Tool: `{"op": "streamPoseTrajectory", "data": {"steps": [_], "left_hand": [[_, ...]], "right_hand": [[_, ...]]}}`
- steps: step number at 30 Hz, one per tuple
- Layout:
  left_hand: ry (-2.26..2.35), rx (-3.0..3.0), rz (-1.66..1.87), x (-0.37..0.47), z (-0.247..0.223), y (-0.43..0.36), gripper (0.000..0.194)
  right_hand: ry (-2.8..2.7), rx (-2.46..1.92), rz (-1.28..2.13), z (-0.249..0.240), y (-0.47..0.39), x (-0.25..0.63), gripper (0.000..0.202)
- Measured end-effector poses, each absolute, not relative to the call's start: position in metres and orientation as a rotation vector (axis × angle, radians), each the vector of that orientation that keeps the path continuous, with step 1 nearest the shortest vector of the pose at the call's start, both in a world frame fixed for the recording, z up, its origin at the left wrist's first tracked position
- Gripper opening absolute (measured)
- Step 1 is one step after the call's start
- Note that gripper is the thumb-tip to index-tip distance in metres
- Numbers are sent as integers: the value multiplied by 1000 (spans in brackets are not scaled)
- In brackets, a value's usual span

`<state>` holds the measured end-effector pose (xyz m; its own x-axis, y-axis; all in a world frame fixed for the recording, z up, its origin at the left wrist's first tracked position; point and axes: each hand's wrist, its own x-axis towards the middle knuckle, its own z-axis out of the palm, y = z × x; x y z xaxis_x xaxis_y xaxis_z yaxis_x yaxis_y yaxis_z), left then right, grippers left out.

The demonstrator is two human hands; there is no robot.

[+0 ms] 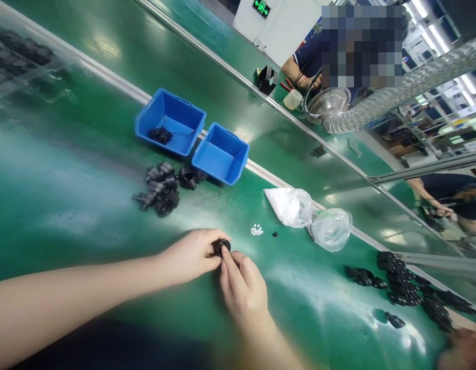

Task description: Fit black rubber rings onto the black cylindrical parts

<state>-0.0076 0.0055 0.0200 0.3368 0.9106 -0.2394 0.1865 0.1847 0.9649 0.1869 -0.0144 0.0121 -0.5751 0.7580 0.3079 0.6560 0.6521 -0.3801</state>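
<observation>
Though small, a round, hollow black part point(223, 247) in clasping fingers of left hand point(195, 253), right hand point(243, 288) half-curled, fingertip at rim.

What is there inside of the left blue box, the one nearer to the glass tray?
Inside the left blue box there is a dark bundle, with a thin dark cable trailing right. What lies beneath the bundle is covered, so I cannot tell.

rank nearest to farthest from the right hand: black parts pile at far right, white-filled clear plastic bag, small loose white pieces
From the right hand:
1. Small loose white pieces, just beyond
2. White-filled clear plastic bag, beyond, rightward
3. Black parts pile, far right
</observation>
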Motion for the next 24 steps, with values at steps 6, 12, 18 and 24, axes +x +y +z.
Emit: {"op": "streamPoseTrajectory", "data": {"steps": [6, 12, 18, 24], "left_hand": [[1181, 1351, 696, -9, 22, 7, 37], [1176, 1371, 701, -9, 24, 8, 37], [1156, 1363, 727, -10, 23, 9, 35], [1154, 1391, 750, -9, 22, 9, 32]], "right_hand": [[-2449, -1076, 356, 4, -11, 188, 45], [-2514, -1100, 358, 13, -11, 186, 45], [-2500, -1103, 300, 16, -16, 186, 55], [-2542, -1114, 254, 13, -16, 186, 51]]}}
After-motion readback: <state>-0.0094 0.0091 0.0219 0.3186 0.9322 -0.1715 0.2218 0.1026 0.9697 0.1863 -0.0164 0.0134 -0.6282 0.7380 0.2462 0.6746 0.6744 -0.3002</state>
